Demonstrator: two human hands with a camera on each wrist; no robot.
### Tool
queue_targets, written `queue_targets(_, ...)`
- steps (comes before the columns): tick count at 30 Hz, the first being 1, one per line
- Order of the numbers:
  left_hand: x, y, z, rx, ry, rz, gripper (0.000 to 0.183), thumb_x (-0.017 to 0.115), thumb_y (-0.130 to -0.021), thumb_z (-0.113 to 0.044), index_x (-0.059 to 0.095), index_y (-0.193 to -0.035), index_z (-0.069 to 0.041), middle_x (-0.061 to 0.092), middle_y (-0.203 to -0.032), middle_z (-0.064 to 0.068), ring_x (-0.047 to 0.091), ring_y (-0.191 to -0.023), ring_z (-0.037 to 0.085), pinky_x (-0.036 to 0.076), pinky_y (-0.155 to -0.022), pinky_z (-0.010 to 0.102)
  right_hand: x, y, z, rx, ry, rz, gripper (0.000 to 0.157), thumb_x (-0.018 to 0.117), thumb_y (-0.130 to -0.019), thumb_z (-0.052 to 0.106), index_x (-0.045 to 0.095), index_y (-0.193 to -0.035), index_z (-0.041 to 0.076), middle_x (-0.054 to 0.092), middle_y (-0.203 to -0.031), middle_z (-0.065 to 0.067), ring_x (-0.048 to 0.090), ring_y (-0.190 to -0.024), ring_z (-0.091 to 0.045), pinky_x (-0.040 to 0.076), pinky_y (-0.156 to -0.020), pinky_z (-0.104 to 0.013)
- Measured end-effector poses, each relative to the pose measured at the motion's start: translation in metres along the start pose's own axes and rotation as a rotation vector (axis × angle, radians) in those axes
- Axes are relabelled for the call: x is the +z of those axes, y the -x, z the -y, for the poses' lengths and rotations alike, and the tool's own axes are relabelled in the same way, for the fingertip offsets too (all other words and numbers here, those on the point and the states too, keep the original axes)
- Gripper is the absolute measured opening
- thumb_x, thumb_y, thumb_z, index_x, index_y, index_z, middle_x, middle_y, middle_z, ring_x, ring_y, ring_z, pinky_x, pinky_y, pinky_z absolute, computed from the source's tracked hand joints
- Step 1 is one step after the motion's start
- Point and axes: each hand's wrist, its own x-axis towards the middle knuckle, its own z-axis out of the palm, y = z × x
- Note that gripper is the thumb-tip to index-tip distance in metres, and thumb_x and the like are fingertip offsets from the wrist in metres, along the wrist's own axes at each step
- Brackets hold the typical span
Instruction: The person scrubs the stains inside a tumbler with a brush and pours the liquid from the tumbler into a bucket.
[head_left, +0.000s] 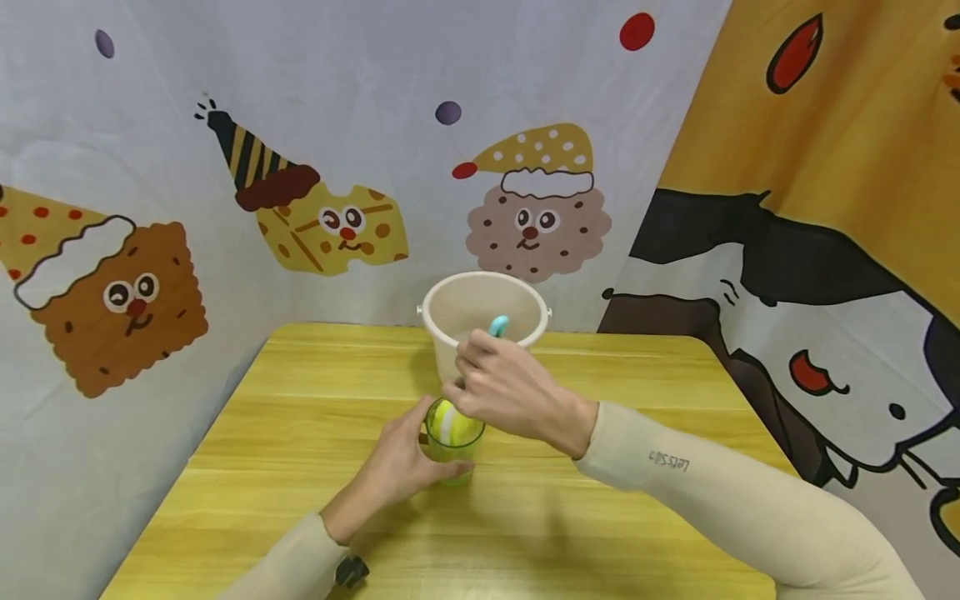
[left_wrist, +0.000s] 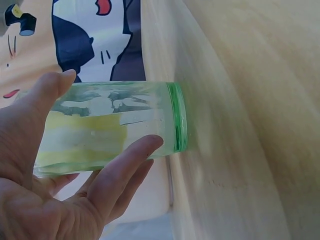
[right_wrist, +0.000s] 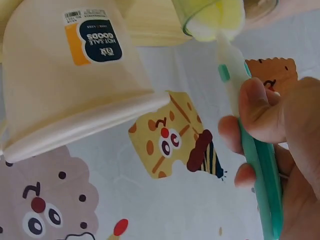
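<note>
A green-tinted clear glass (head_left: 452, 456) stands upright on the wooden table, with my left hand (head_left: 396, 461) curved around its side. Thumb and fingers lie on opposite sides of the glass (left_wrist: 145, 100) in the left wrist view. Inside it sits the yellow-and-white sponge head (head_left: 454, 423) of a cup brush. My right hand (head_left: 513, 387) is above the glass and grips the brush's white-and-teal handle (right_wrist: 261, 167). The handle's teal end (head_left: 498, 326) sticks out above the fist. The sponge fills much of the glass's upper part.
Just behind the glass, a cream bucket (head_left: 446, 358) stands on the table (head_left: 315, 417); its wall bears a label (right_wrist: 97, 37). A cartoon-printed curtain (head_left: 360, 75) hangs behind the table. By the left sleeve is a small black object (head_left: 351, 572).
</note>
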Motion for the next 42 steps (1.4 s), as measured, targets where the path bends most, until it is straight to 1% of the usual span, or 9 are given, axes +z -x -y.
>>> queue_targets(5,0.001,-0.001,0.000,-0.011,-0.006,-0.013,0.091,0.111,-0.080,-0.039,0.059,-0.154,-0.029,0.080,-0.131,-0.001,0.078,-0.115,0.018,0.070,-0.092,0.030,-0.003,-0.005,-0.004,-0.053,-0.004,0.050,0.008,0.085,-0.104,0.038,0.081,-0.097,0.035,0.089,-0.098,0.003,0.065,-0.092,-0.017,0.041,-0.101,-0.033)
queue_targets(11,-0.001,-0.001,-0.001,-0.013,-0.020,-0.017,0.090,0.112,-0.079,-0.038,0.060,-0.152,-0.030,0.080,-0.130,-0.003,0.077,-0.115,0.018,0.070,-0.093,0.033,-0.006,-0.011,-0.009,-0.073,-0.070,0.118,0.004,0.087,-0.102,0.037,0.085,-0.099,0.038,0.089,-0.096,0.009,0.069,-0.092,-0.013,0.041,-0.100,-0.032)
queue_targets(17,-0.001,-0.001,-0.001,-0.011,-0.019,-0.018,0.088,0.112,-0.079,-0.036,0.062,-0.150,-0.028,0.080,-0.132,-0.001,0.078,-0.118,0.018,0.071,-0.094,0.032,-0.002,-0.015,-0.020,-0.066,-0.217,0.177,0.007,0.089,-0.093,0.032,0.083,-0.094,0.035,0.083,-0.083,0.009,0.068,-0.086,-0.016,0.040,-0.099,-0.035)
queue_targets(24,0.000,-0.001,-0.001,-0.016,-0.005,-0.014,0.089,0.111,-0.079,-0.039,0.061,-0.152,-0.027,0.079,-0.132,0.000,0.077,-0.117,0.018,0.071,-0.092,0.029,0.010,-0.011,-0.033,-0.017,-0.422,0.279,0.026,0.099,-0.079,0.037,0.074,-0.086,0.031,0.071,-0.070,0.013,0.064,-0.077,-0.016,0.042,-0.093,-0.038)
queue_targets(26,0.001,-0.001,-0.001,-0.019,-0.010,-0.017,0.089,0.111,-0.078,-0.041,0.062,-0.151,-0.027,0.079,-0.131,0.000,0.076,-0.115,0.017,0.069,-0.089,0.027,0.013,-0.008,-0.035,0.000,-0.465,0.284,0.027,0.098,-0.077,0.034,0.071,-0.082,0.030,0.069,-0.068,0.014,0.062,-0.074,-0.016,0.041,-0.091,-0.038)
queue_targets(29,0.000,0.000,-0.002,-0.032,-0.014,-0.026,0.090,0.112,-0.077,-0.042,0.063,-0.151,-0.027,0.079,-0.128,-0.001,0.075,-0.110,0.015,0.067,-0.085,0.025,0.017,-0.002,-0.036,0.023,-0.512,0.274,0.023,0.096,-0.079,0.030,0.073,-0.084,0.030,0.072,-0.072,0.015,0.064,-0.075,-0.015,0.042,-0.090,-0.039)
queue_targets(32,-0.001,0.001,-0.003,-0.042,-0.014,-0.035,0.091,0.113,-0.076,-0.039,0.063,-0.151,-0.026,0.079,-0.126,0.000,0.075,-0.106,0.015,0.066,-0.082,0.023,0.019,0.003,-0.036,0.050,-0.548,0.269,0.022,0.096,-0.088,0.040,0.078,-0.092,0.028,0.077,-0.080,0.015,0.069,-0.079,-0.015,0.044,-0.092,-0.039)
queue_targets(36,-0.002,0.001,-0.003,-0.033,-0.014,-0.033,0.090,0.113,-0.077,-0.037,0.063,-0.151,-0.024,0.079,-0.126,0.002,0.076,-0.106,0.015,0.066,-0.082,0.022,0.023,0.008,-0.035,0.086,-0.575,0.264,0.038,0.093,-0.093,0.061,0.080,-0.098,0.026,0.080,-0.086,0.014,0.072,-0.083,-0.014,0.045,-0.094,-0.040)
queue_targets(42,0.000,-0.001,-0.002,-0.012,0.001,-0.018,0.089,0.111,-0.080,-0.038,0.061,-0.151,-0.024,0.079,-0.131,0.004,0.081,-0.109,0.020,0.070,-0.084,0.023,0.024,0.012,-0.030,0.167,-0.646,0.223,0.037,0.096,-0.090,0.060,0.082,-0.098,0.026,0.081,-0.083,0.015,0.070,-0.080,-0.013,0.042,-0.091,-0.041)
